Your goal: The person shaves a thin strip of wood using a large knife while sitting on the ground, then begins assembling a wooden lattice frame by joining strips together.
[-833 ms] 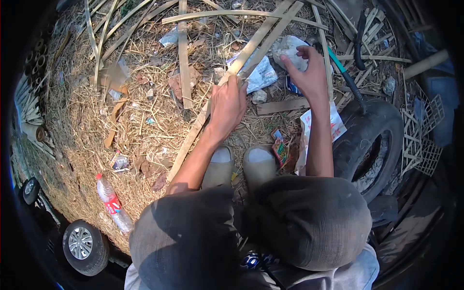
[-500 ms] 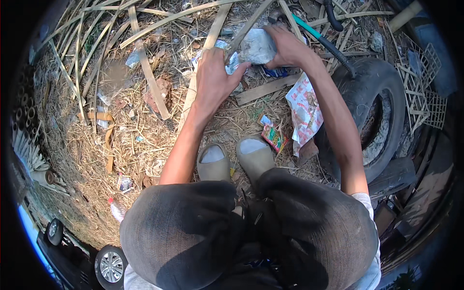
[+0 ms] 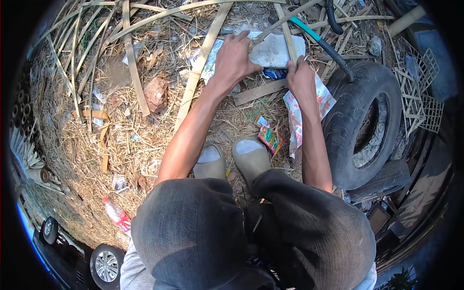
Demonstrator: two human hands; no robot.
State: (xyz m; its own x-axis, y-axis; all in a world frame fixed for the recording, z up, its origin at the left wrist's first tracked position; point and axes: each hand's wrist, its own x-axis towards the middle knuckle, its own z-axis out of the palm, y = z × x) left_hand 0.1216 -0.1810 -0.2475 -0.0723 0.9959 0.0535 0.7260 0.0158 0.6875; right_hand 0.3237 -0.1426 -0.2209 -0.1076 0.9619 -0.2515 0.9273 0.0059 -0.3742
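A whitish rough block (image 3: 275, 50) lies on the straw-covered ground ahead of me. My left hand (image 3: 233, 60) is at its left end, fingers curled round the lower end of a bamboo strip (image 3: 282, 23) that slants up to the right across the block. The thumb points right, along the block's near edge. My right hand (image 3: 300, 79) is at the near right edge of the block, its fingers closed at the lower end of another flat bamboo strip (image 3: 287, 34). Its fingertips are partly hidden. A blue wrapper (image 3: 275, 73) shows under the block's near edge.
An old tyre (image 3: 360, 125) stands at the right, beside a red-and-white printed sheet (image 3: 295, 121). A green and black hose (image 3: 321, 42) runs toward the tyre. More bamboo strips (image 3: 135, 72), a reddish stone (image 3: 155, 94) and a plastic bottle (image 3: 116, 212) lie at the left.
My right hand has left the block's right side and come nearer, to the end of a strip. My left hand has shifted right, and the strip by it slants more to the right.
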